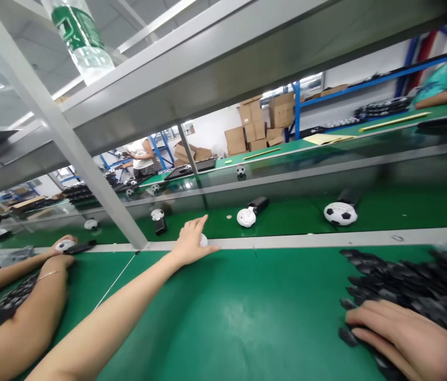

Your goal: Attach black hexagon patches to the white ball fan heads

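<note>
My left hand (191, 242) reaches to the rail at the belt's edge, thumb and forefinger spread. Partly hidden behind it is a small white rounded thing (203, 241); whether they touch I cannot tell. At the lower right, my right hand (409, 330) rests with bent fingers on a heap of small flat black pieces (401, 280). Its fingertips are closed together among the pieces, and what they grip is hidden. On the green belt (286, 225) lie a white round part with a black piece attached (246, 217) and a black-and-white football-shaped part (340, 214).
A metal rail (271, 241) divides the belt from the green worktable (239, 317). At left, a co-worker's hand (62, 246) holds a football-shaped part. A slanting post (84, 159) and a beam (191, 74) carrying a bottle (82, 39) stand ahead. Cartons (252, 124) are stacked behind.
</note>
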`<action>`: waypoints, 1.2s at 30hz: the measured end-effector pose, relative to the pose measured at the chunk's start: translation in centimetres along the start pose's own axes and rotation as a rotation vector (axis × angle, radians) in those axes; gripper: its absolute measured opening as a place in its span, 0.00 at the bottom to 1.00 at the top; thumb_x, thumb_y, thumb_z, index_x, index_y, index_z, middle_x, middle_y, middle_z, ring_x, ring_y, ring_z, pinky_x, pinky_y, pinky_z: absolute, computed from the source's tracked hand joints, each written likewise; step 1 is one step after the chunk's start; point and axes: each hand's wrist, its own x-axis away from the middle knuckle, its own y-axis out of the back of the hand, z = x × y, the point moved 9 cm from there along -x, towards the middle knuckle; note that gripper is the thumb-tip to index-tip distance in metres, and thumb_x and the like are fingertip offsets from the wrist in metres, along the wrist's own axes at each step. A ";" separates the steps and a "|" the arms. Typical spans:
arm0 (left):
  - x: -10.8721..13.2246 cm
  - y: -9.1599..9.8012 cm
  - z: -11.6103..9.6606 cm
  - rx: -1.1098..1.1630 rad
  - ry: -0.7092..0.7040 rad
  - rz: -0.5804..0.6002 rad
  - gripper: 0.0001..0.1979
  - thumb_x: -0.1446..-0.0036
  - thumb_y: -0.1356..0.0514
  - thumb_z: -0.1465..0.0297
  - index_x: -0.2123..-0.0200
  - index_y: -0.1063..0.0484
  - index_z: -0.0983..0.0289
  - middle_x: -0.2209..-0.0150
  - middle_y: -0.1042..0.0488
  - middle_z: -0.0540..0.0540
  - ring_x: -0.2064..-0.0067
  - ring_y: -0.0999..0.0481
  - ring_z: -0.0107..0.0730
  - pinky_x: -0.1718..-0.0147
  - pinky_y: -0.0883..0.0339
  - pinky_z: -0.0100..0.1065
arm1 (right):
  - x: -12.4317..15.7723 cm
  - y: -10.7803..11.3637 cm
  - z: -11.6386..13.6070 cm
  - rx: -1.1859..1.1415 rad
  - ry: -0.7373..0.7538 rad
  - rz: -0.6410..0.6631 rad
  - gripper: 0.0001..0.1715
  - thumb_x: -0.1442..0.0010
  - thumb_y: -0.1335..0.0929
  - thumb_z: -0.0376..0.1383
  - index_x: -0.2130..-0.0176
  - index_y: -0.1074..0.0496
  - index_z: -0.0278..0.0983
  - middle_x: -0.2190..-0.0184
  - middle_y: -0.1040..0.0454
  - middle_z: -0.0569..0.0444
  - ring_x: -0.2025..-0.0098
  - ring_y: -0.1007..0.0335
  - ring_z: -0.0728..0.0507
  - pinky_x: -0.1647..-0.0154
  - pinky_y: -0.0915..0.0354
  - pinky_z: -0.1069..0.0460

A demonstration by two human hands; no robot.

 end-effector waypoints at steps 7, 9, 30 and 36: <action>-9.5 -10.4 -5.6 0.221 0.057 -0.027 0.50 0.66 0.30 0.60 0.41 0.48 0.66 0.44 0.43 0.70 0.43 0.43 0.56 0.48 0.45 0.46 | -0.6 1.2 0.7 0.153 -0.068 0.063 0.14 0.38 0.41 0.39 0.63 0.27 0.46 0.68 0.25 0.54 0.69 0.29 0.41 0.73 0.36 0.49; -11.1 -12.7 -5.5 0.268 0.126 -0.077 0.47 0.68 0.29 0.64 0.44 0.45 0.65 0.46 0.40 0.69 0.45 0.40 0.56 0.49 0.43 0.47 | -1.0 2.2 1.3 0.137 -0.077 0.032 0.16 0.38 0.42 0.38 0.66 0.27 0.44 0.70 0.26 0.53 0.70 0.30 0.42 0.72 0.35 0.49; 2.8 -10.4 -17.0 -0.422 -0.555 0.059 0.29 0.53 0.40 0.66 0.46 0.41 0.60 0.57 0.36 0.61 0.59 0.31 0.46 0.62 0.34 0.43 | -1.4 2.0 1.0 0.102 -0.139 0.128 0.13 0.37 0.41 0.37 0.58 0.30 0.40 0.62 0.30 0.50 0.59 0.33 0.41 0.62 0.34 0.47; 3.1 -10.3 -13.2 -0.204 -0.381 0.259 0.40 0.62 0.32 0.60 0.46 0.43 0.60 0.54 0.35 0.59 0.53 0.34 0.49 0.57 0.35 0.42 | -3.2 1.0 3.4 0.198 -0.077 0.215 0.12 0.38 0.39 0.31 0.57 0.29 0.37 0.60 0.28 0.49 0.58 0.33 0.40 0.60 0.33 0.46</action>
